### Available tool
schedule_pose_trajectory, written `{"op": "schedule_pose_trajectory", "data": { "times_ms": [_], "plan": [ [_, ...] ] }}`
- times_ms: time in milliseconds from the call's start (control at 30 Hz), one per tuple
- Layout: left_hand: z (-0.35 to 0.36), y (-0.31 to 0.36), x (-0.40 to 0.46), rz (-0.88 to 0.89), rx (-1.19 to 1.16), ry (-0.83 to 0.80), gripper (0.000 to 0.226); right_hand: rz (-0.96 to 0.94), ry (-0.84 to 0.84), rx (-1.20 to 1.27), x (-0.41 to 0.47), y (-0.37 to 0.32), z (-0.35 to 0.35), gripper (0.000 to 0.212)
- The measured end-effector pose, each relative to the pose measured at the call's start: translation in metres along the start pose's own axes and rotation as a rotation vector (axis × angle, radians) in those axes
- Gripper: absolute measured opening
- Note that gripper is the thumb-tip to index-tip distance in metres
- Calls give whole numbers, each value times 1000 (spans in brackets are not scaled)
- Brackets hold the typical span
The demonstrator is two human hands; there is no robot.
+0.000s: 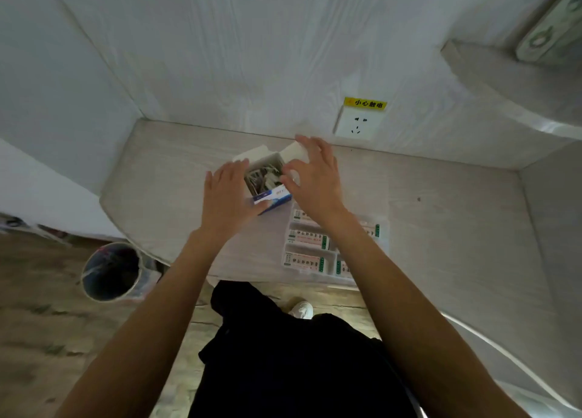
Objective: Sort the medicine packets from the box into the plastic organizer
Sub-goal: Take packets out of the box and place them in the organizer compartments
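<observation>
1 box [270, 199], 1 organizer [310, 269] w/ 5 packets visible; L hand [227, 194], R hand [315, 178] fingers spread open.

Your two hands flank an open box [271, 197] near the middle of a pale desk [441, 228]. Your left hand [225, 194] lies against the box's left wall, and your right hand [315, 178] hovers over its right edge with fingers spread, so the box mouth between them is open from above. The raised flaps [294, 153] stand at the far side, close to the back wall [252, 71]. Just right of the box and nearer you, the organizer [315, 254] fills the desk under your right forearm. Bare desk stretches far to the right, and a smaller strip to the left. A side panel [551, 228] closes the right end.
</observation>
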State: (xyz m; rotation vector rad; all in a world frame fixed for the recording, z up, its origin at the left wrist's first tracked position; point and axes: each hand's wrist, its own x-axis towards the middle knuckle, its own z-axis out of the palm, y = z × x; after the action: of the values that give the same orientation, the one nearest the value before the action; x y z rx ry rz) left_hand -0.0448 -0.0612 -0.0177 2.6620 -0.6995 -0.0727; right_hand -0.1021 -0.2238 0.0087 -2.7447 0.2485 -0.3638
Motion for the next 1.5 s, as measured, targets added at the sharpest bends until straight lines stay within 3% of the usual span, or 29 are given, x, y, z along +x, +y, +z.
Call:
{"op": "schedule_pose_trajectory", "data": {
  "times_ms": [133, 300, 467, 600, 767, 967, 1067, 1333, 1500],
  "plan": [
    [5, -4, 5, -41, 6, 9, 77, 5, -231, -288, 26, -15, 18, 30],
    [7, -10, 5, -28, -22, 22, 75, 100, -329, -297, 42, -25, 36, 26],
    [13, -13, 0, -32, -32, 40, 74, 38, -242, -195, 30, -24, 25, 26],
    [10, -14, 8, -32, -58, 80, 73, 7, 125, 64, 23, -24, 16, 10],
    [7, -15, 11, -47, -44, 15, 80, 172, -39, 122, 25, -22, 9, 23],
    [-4, -13, 10, 38, -128, 78, 84, 263, 75, 303, 21, -12, 10, 17],
    [-20, -6, 16, 103, -268, 109, 74, 250, 156, 389, 23, -9, 1, 17],
    [-64, 25, 38, 138, -606, -222, 69, 109, 153, 539, 32, -11, -36, 15],
    [-83, 42, 33, 105, -839, -402, 25, 131, 90, 739, 25, -9, -64, 14]
  ]
}}
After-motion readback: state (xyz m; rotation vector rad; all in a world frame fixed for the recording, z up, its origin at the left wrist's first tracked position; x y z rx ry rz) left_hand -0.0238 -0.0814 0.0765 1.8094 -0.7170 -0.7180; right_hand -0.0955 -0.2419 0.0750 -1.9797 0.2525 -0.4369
